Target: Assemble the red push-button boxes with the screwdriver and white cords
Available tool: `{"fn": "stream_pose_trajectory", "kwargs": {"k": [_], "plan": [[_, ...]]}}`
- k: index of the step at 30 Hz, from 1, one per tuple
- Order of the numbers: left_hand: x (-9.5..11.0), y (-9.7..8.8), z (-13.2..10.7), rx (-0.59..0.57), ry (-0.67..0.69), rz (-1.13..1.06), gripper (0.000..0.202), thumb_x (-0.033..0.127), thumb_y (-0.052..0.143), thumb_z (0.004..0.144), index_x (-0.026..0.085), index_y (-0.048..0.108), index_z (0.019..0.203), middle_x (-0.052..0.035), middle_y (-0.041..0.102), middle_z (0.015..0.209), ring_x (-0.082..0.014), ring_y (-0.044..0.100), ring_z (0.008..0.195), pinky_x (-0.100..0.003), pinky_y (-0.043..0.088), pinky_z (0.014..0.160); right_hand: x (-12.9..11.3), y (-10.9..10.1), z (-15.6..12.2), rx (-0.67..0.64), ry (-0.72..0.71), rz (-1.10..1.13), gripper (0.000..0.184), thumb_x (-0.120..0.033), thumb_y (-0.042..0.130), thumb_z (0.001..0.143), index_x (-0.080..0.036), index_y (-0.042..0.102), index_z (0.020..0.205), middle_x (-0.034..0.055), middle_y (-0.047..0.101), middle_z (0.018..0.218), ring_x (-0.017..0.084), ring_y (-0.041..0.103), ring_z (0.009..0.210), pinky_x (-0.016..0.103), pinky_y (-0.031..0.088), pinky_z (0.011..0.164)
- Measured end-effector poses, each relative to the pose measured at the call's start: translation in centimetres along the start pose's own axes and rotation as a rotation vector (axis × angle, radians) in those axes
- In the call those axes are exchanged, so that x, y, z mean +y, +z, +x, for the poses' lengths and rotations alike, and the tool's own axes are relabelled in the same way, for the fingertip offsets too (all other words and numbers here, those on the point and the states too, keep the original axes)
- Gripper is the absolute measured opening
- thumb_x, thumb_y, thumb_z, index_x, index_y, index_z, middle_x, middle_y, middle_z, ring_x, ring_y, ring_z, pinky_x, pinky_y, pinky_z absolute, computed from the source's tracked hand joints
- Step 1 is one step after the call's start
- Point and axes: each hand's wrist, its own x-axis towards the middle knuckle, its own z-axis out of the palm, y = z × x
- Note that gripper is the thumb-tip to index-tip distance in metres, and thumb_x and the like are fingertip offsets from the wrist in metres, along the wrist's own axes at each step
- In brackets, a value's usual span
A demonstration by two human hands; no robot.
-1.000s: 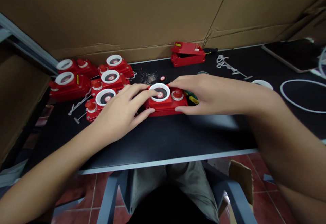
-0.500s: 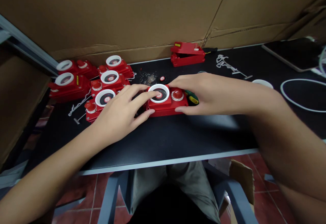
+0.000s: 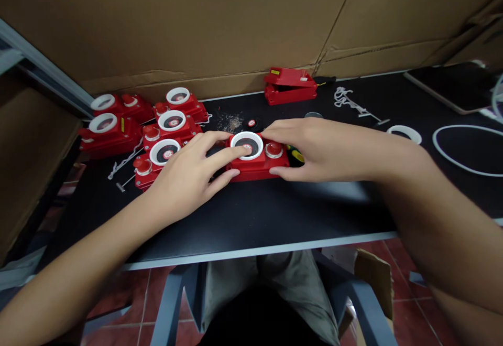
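A red alarm box (image 3: 251, 172) lies flat on the black table between my hands. It has a white ring (image 3: 257, 140) around a dark disc with a red-and-white centre, and a red dome (image 3: 274, 149) at its right. My left hand (image 3: 188, 170) holds the box's left end between thumb and fingers, one fingertip resting on the disc's centre. Around the right end, my right hand (image 3: 314, 147) has its thumb on the near side and fingers on the far side. A green-and-yellow handle (image 3: 295, 154) shows partly under my right palm.
Several similar red boxes (image 3: 171, 121) crowd the left, with cords and T-shaped pins (image 3: 124, 183). Behind are a partly open red box (image 3: 291, 88), a small black part (image 3: 252, 124) and debris. At right lie white string (image 3: 343, 97), a white ring (image 3: 404, 132), a cable loop (image 3: 436, 149) and a tablet-like device (image 3: 451, 86).
Both hands keep their places on the box, with the left fingertip still on the disc. The whole view has shifted slightly; nothing has been let go.
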Motion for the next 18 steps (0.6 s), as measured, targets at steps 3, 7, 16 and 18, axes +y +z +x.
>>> {"fn": "stream_pose_trajectory", "kwargs": {"k": [3, 7, 16, 18], "plan": [[-0.02, 0.03, -0.02, 0.000, -0.010, -0.010, 0.039, 0.030, 0.059, 0.116, 0.027, 0.070, 0.153, -0.0184, 0.067, 0.154, -0.0357, 0.071, 0.135, -0.057, 0.063, 0.110, 0.20, 0.37, 0.04, 0.043, -0.001, -0.008, 0.029, -0.038, 0.073, 0.097, -0.024, 0.077, 0.122, 0.0110, 0.079, 0.121, 0.030, 0.073, 0.095, 0.043, 0.055, 0.083], [0.05, -0.06, -0.02, -0.007, -0.010, -0.005, 0.038, 0.030, 0.058, 0.117, 0.025, 0.069, 0.152, -0.0186, 0.067, 0.155, -0.0360, 0.071, 0.136, -0.056, 0.063, 0.111, 0.13, 0.40, 0.04, 0.023, 0.013, -0.013, 0.030, -0.038, 0.072, 0.098, -0.023, 0.076, 0.123, 0.0112, 0.079, 0.121, 0.030, 0.073, 0.097, 0.043, 0.055, 0.084], [0.27, 0.09, -0.08, 0.006, -0.132, -0.079, 0.066, 0.037, 0.070, 0.109, 0.017, 0.046, 0.167, -0.0194, 0.068, 0.159, -0.0363, 0.071, 0.143, -0.056, 0.061, 0.120, 0.07, -0.15, -0.07, -0.014, 0.024, 0.040, 0.041, -0.040, 0.073, 0.099, -0.022, 0.074, 0.136, 0.0113, 0.078, 0.122, 0.029, 0.073, 0.099, 0.040, 0.055, 0.087], [0.28, 0.04, -0.11, -0.004, -0.143, -0.082, 0.066, 0.037, 0.070, 0.109, 0.017, 0.046, 0.167, -0.0190, 0.068, 0.160, -0.0367, 0.069, 0.145, -0.057, 0.059, 0.122, 0.30, -0.15, -0.15, -0.023, 0.030, 0.055, 0.046, -0.041, 0.075, 0.098, -0.025, 0.073, 0.141, 0.0108, 0.079, 0.127, 0.029, 0.074, 0.102, 0.040, 0.057, 0.088]]}}
